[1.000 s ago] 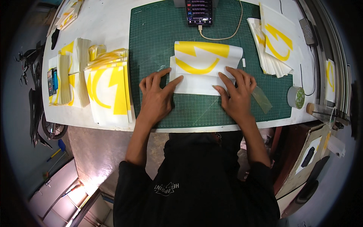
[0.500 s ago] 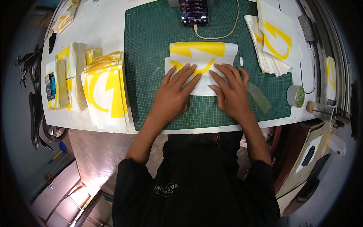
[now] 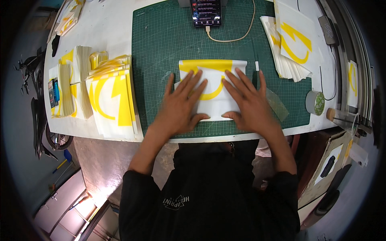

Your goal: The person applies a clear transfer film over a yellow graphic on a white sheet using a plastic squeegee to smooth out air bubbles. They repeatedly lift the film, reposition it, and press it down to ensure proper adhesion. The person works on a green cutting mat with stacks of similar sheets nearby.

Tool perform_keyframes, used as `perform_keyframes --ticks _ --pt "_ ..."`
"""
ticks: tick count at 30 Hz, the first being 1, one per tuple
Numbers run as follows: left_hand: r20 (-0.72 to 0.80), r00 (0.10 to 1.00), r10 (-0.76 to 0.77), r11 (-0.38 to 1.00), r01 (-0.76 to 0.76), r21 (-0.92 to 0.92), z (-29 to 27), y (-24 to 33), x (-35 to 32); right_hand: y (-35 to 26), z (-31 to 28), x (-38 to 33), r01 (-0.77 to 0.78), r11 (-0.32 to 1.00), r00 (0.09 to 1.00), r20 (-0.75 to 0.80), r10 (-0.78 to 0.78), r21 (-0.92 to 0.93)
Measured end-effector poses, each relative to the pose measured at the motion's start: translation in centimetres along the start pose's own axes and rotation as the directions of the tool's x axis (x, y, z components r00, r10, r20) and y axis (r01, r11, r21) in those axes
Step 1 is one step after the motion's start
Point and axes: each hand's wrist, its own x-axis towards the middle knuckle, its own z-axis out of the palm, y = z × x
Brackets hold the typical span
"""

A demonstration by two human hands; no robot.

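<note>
Down at the bottom, the person's black top fills the near view, and off to the lower left there is bare concrete floor (image 3: 100, 160) with a blue-handled tool (image 3: 64, 158) lying on it. Moving up to the table edge: both hands are flat on the work. The left hand (image 3: 181, 106) is spread wide, fingers fanned, palm pressing down on a white sheet with a yellow curved shape (image 3: 213, 90). The right hand (image 3: 247, 104) is just beside it, also open and flat, pressing the same sheet. Neither hand grips anything. That sheet lies in the middle of the green cutting mat (image 3: 161, 52), which sits on a white table (image 3: 112, 28). To the left, a stack of matching yellow-and-white sheets (image 3: 110, 96); to the right, a roll of tape (image 3: 315, 103) at the mat's edge. Further up right, another pile of printed sheets (image 3: 289, 44). At the far edge, a phone (image 3: 205, 12) with a cable (image 3: 237, 38) trailing across the mat.
</note>
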Motion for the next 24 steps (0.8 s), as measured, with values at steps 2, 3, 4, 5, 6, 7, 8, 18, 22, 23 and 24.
perform_keyframes --ticks 2,3,4,5,6,7,8,18,22,23,24 --pt "0.010 1.000 -0.025 0.998 0.024 0.061 -0.5 -0.9 1.0 1.0 -0.5 1.6 -0.014 0.998 0.996 0.092 0.020 -0.065" --pt "0.007 0.999 -0.033 0.997 0.032 0.072 -0.8 -1.2 1.6 1.4 -0.8 2.4 -0.021 0.998 0.995 0.099 0.027 -0.066" --pt "0.007 0.999 -0.040 0.996 0.040 0.077 -1.0 -1.3 1.9 1.6 -0.9 2.8 -0.030 0.997 0.993 0.110 0.037 -0.067" --pt "0.020 0.999 -0.049 0.996 0.047 0.081 -1.1 -1.5 2.0 1.7 -0.9 2.9 -0.036 0.997 0.992 0.118 0.043 -0.067" --pt "0.033 0.998 -0.058 0.995 0.055 0.086 -1.2 -1.6 2.1 1.9 -0.9 3.0 -0.041 0.997 0.991 0.126 0.049 -0.067" --pt "0.045 0.997 -0.065 0.994 0.060 0.093 -1.3 -1.7 2.2 2.1 -1.0 3.1 -0.047 0.997 0.990 0.130 0.055 -0.067" --pt "0.060 0.995 -0.074 0.992 0.068 0.105 -1.5 -1.9 2.0 2.1 -0.9 3.1 -0.039 0.996 0.990 0.128 0.049 -0.082" --pt "0.120 0.985 -0.122 0.986 0.106 0.130 -1.8 -2.3 1.6 0.0 1.6 5.6 0.053 0.998 0.998 0.027 -0.054 0.030" --pt "0.116 0.984 -0.138 0.984 0.124 0.126 -2.0 -2.3 1.2 4.6 -0.9 1.0 -0.113 0.991 0.992 -0.063 0.108 -0.077" --pt "0.107 0.987 -0.123 0.987 0.110 0.121 -2.1 -2.3 1.1 4.3 -1.1 0.5 -0.131 0.988 0.988 -0.088 0.124 -0.079" --pt "0.098 0.989 -0.108 0.988 0.097 0.117 -2.1 -2.3 1.0 3.8 -1.5 0.1 -0.149 0.986 0.984 -0.112 0.139 -0.080"
